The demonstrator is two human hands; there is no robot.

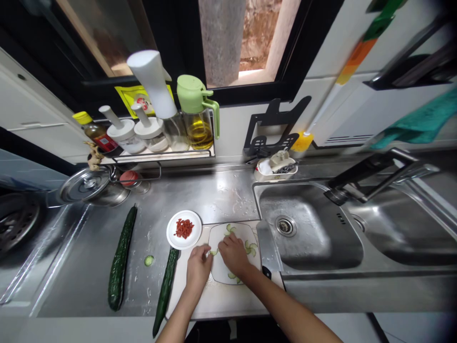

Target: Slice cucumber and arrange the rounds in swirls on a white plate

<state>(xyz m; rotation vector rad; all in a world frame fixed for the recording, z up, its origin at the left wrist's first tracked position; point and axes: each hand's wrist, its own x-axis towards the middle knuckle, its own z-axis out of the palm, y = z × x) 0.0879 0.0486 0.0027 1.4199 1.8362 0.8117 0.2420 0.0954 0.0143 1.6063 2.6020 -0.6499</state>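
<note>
A square white plate (pixel 233 231) rests on a pale cutting board (pixel 221 302), with small groups of thin cucumber slices (pixel 251 247) near its edges. At the plate's left edge, my left hand (pixel 198 269) is closed, thumb and fingertips pinching a cucumber slice (pixel 213 252). My right hand (pixel 233 255) reaches over the middle of the plate, its fingers bent together and pointing down; what they hold, if anything, is hidden. A cut cucumber (pixel 167 290) lies along the board's left side. To the right of the plate lies a broad-bladed knife (pixel 268 245).
A small white plate of chopped red pieces (pixel 184 228) stands behind my left hand. Farther left lie a whole cucumber (pixel 123 262) and a round cucumber end (pixel 149 260). The double sink (pixel 310 228) is on the right. A condiment shelf (pixel 167 155) hangs at the back.
</note>
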